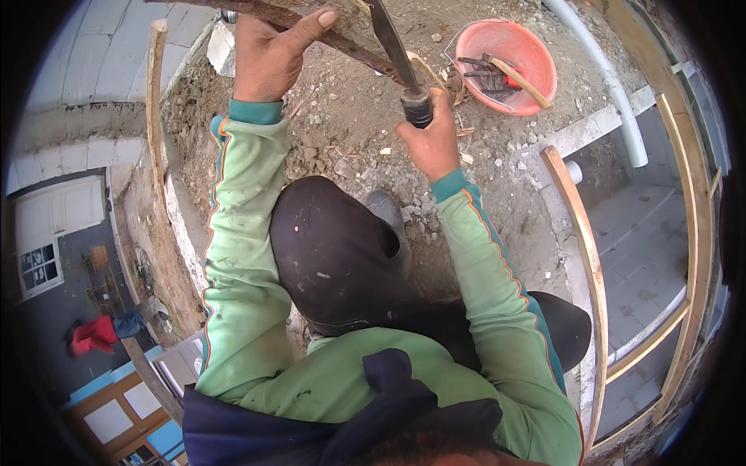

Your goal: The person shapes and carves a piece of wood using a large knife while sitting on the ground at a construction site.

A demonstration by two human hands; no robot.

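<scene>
My right hand [434, 140] is closed round the dark handle of a machete [392, 43], whose blade points up and slightly left. The blade lies across a rough, bark-brown length of wood [353, 48]; whether it touches the wood I cannot tell. Up at the left, my left hand [266, 58] grips that wood, its thumb stretched along the surface. The wood slants down to the right, and its upper end runs out of the picture. Beneath my hands is stony soil with scattered wood chips.
An orange-red bucket [544, 74] at the upper right holds a wooden-handled tool [521, 81] and dark items. A pale pipe [602, 66] lies beyond it. Timber strips [583, 233] edge a lower paved area at right. A person in red [95, 334] is far left.
</scene>
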